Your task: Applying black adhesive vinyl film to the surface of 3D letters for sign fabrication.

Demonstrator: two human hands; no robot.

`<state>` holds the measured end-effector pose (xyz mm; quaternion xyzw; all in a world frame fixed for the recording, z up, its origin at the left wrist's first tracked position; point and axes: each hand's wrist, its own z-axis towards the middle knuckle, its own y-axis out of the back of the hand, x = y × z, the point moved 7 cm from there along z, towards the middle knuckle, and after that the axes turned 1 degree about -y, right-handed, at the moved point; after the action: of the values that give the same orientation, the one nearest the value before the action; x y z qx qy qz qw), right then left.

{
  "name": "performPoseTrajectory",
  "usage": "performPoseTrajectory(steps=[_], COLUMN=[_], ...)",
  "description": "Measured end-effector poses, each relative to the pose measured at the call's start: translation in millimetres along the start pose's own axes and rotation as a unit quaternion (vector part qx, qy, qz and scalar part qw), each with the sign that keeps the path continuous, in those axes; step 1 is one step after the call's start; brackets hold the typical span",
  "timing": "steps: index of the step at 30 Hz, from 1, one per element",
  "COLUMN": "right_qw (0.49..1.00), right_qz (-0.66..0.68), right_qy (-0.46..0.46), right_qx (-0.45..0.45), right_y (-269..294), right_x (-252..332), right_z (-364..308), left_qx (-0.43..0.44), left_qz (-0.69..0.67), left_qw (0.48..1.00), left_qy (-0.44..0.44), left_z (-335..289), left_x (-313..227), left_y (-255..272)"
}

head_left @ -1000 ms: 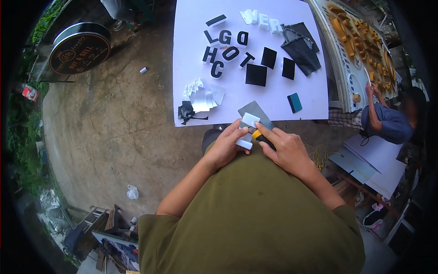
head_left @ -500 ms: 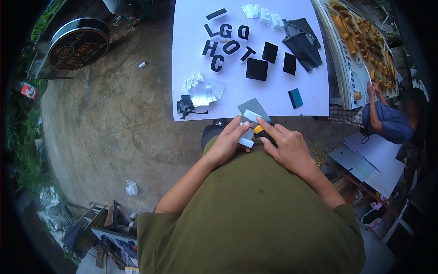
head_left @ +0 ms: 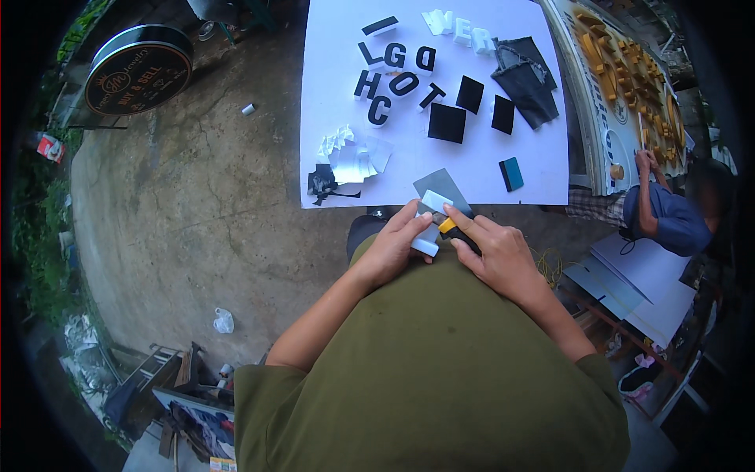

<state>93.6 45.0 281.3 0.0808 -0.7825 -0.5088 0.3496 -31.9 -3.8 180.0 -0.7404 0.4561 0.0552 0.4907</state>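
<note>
Close to my body, at the near edge of the white table (head_left: 338, 39), my left hand (head_left: 393, 250) grips a white block letter (head_left: 425, 245). A dark grey flat sheet (head_left: 445, 187) lies against its far end. My right hand (head_left: 500, 256) is wrapped round a utility knife (head_left: 459, 234) with a yellow and black handle. Its blade end meets the letter beside my left thumb, and the index finger stretches forward along the piece. The exact blade contact is too small to make out.
Several black-faced block letters (head_left: 397, 55), white letters (head_left: 462, 33), black squares (head_left: 447, 123), dark cut sheeting (head_left: 535, 98), a teal-and-black block (head_left: 510, 175) and crumpled backing (head_left: 354, 161) lie on the table. At right, another person (head_left: 653, 204) works at a board with yellow letters (head_left: 629, 71).
The view has shifted slightly, so the table things sit a little further right. Both hands keep their hold on the letter and the knife, with hardly any movement.
</note>
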Motion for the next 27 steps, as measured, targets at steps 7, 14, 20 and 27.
performPoseTrajectory(steps=[7, 14, 20, 27], right_qw=[1.0, 1.0, 1.0, 1.0], right_qz=[-0.005, -0.003, 0.004, 0.013], right_qy=[-0.006, -0.009, -0.01, -0.004], right_qx=[0.009, 0.01, 0.0, 0.012], right_y=[0.2, -0.5, -0.3, 2.3], right_x=[0.0, -0.7, -2.2, -3.1], right_z=[3.2, 4.5, 5.1, 7.6], left_qx=[-0.001, -0.012, -0.015, -0.007], left_qz=[0.013, -0.001, 0.003, -0.012], left_qw=[1.0, 1.0, 1.0, 1.0], left_qy=[0.001, -0.001, -0.007, -0.005], left_z=[0.3, 2.9, 4.9, 6.8], left_x=[-2.1, -1.0, -2.3, 0.0], left_y=[1.3, 1.8, 1.3, 2.1])
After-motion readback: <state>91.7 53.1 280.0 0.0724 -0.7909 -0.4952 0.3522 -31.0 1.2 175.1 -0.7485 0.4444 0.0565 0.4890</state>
